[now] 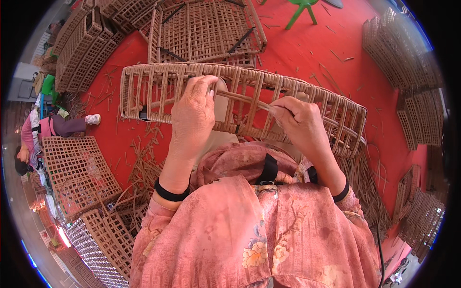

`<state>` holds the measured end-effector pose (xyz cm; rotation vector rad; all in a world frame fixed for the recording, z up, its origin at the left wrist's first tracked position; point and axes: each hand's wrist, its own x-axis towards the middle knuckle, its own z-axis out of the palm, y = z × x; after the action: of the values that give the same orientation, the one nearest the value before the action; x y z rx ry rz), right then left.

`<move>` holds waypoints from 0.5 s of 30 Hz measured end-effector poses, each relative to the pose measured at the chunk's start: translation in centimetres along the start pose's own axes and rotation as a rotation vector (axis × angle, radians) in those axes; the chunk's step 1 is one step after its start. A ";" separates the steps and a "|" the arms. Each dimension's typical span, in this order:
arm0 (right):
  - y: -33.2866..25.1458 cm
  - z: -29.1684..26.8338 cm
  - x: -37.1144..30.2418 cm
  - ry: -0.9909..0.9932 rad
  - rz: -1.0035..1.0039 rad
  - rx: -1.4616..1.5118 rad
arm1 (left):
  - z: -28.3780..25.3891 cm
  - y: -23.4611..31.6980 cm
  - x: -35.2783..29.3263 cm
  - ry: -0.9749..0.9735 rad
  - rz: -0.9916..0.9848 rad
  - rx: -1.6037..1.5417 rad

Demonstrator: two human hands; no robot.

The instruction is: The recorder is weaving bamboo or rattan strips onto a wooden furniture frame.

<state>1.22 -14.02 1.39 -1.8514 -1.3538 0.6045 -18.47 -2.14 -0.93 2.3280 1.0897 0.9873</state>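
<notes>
The left hand is curling its fingers over the near rail of a long wicker tray lying across the lap, thumb and forefinger pressing a flat cane strip. At three o'clock from it, the right hand is pinching that strip's other end. The tray is showing pale tan, open lattice sides with gaps. At twelve o'clock, stacked wicker panels are lying on the red floor.
</notes>
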 end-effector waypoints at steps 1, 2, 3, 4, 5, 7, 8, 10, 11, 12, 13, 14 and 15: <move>0.2 0.4 0.1 0.007 -0.012 -0.019 | 0.1 -0.4 -0.2 -0.032 -0.044 0.030; 0.2 0.6 0.3 0.014 -0.024 -0.037 | 0.1 -0.6 -0.3 -0.064 -0.087 0.060; 0.3 0.8 0.3 0.012 -0.028 -0.036 | 0.0 -0.8 -0.2 -0.061 -0.088 0.063; 0.3 0.9 0.4 0.026 -0.032 -0.062 | -0.1 -0.9 0.0 -0.093 -0.127 -0.024; 0.2 1.0 0.4 0.041 -0.036 -0.088 | -0.2 -1.1 0.2 -0.125 -0.165 -0.112; -0.1 1.3 0.4 0.044 -0.054 -0.130 | -0.9 -1.6 0.5 -0.154 -0.258 -0.239; -0.2 1.3 0.4 0.050 -0.063 -0.175 | -1.3 -1.9 0.7 -0.188 -0.350 -0.373; -0.7 0.9 0.3 -0.003 -0.051 -0.141 | -1.8 -2.5 0.5 -0.126 -0.335 -0.348; -0.9 0.5 0.3 -0.057 -0.034 -0.109 | -1.9 -2.8 0.5 -0.067 -0.320 -0.326; -1.1 0.1 0.1 -0.060 -0.038 -0.108 | -2.1 -2.8 0.4 -0.039 -0.363 -0.405; -1.2 -0.3 -0.2 -0.094 0.001 -0.108 | -2.0 -2.9 0.3 -0.034 -0.366 -0.402; -1.3 -0.4 -0.3 -0.129 0.039 -0.108 | -1.8 -2.9 0.2 0.008 -0.309 -0.349; -1.3 -0.3 -0.4 -0.131 0.038 -0.108 | -1.5 -2.9 0.1 0.047 -0.251 -0.299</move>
<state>0.54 -14.26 2.55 -1.9562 -1.4645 0.6947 -21.03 -0.12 -1.56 1.8895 1.1322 1.0323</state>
